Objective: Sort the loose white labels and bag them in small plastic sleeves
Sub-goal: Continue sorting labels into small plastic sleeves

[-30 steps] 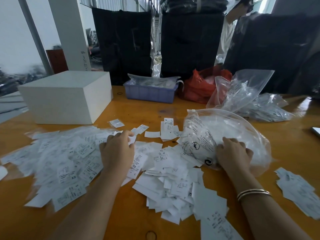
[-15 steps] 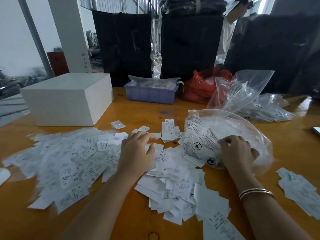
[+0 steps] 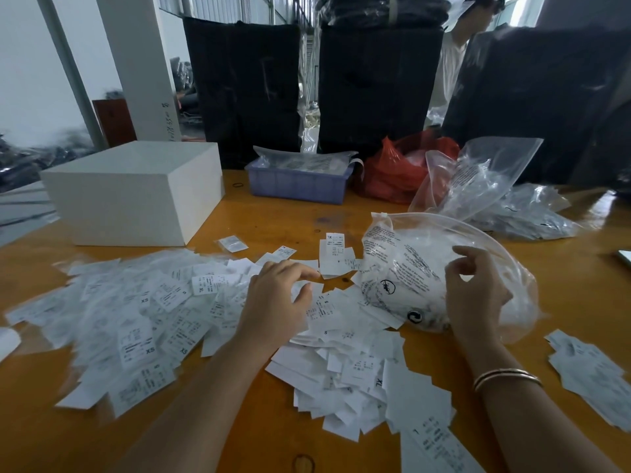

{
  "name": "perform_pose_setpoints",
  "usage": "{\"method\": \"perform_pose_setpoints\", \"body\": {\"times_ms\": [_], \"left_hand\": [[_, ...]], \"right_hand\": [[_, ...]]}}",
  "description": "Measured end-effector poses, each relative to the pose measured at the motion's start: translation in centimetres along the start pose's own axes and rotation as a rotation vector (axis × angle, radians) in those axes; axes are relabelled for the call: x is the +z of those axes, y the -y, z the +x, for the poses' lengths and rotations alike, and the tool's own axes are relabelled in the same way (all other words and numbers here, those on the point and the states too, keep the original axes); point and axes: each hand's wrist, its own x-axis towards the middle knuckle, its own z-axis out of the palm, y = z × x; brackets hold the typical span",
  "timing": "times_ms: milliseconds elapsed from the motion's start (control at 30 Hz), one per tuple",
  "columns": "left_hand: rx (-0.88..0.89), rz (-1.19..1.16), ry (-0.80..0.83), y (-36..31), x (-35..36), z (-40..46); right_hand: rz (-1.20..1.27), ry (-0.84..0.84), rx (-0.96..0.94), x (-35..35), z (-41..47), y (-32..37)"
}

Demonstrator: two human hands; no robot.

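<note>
Loose white labels cover the orange table (image 3: 273,223): a blurred spread of labels (image 3: 136,319) on the left, a middle heap (image 3: 351,370) in front of me, and a smaller pile (image 3: 587,370) on the right. My left hand (image 3: 276,302) lies on the middle heap with arched fingers touching the labels. A large clear zip bag (image 3: 403,268) with printed text lies just right of it. My right hand (image 3: 474,291) hovers over that bag, fingers loosely curled, nothing plainly between them. One small filled sleeve (image 3: 233,243) lies apart near the box.
A white box (image 3: 136,189) stands at the back left. Behind are a blue tray (image 3: 297,186), a red bag (image 3: 392,172), an upright clear bag (image 3: 478,179) and a heap of plastic sleeves (image 3: 526,216). Black bags and a person (image 3: 454,63) stand beyond the table.
My left hand has slid right from the left spread onto the middle heap. My right hand has lifted off the big clear bag and its fingers have loosened.
</note>
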Motion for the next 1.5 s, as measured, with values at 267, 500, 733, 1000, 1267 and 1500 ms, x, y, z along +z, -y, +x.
{"method": "perform_pose_setpoints", "body": {"times_ms": [267, 500, 733, 1000, 1267, 1500], "left_hand": [[-0.046, -0.406, 0.233, -1.2, -0.8, 0.1], [-0.089, -0.484, 0.253, -0.9, -0.1, 0.1], [-0.271, -0.808, 0.087, -0.6, 0.0, 0.4], [-0.321, -0.793, 0.078, -0.5, 0.0, 0.3], [-0.327, -0.747, 0.069, -1.0, -0.5, 0.3], [-0.27, -0.71, 0.053, -0.9, 0.0, 0.2]], "right_hand": [[0.395, 0.476, -0.152, 1.1, -4.1, 4.3], [0.552, 0.73, -0.107, 2.2, -5.0, 4.9], [-0.145, 0.903, -0.532, 3.9, -6.0, 4.0], [-0.325, 0.77, -0.861, 3.8, -6.0, 4.3], [0.081, 0.586, -0.302, 3.1, -5.3, 4.3], [0.564, 0.533, 0.084, 2.3, -4.5, 3.9]]}}
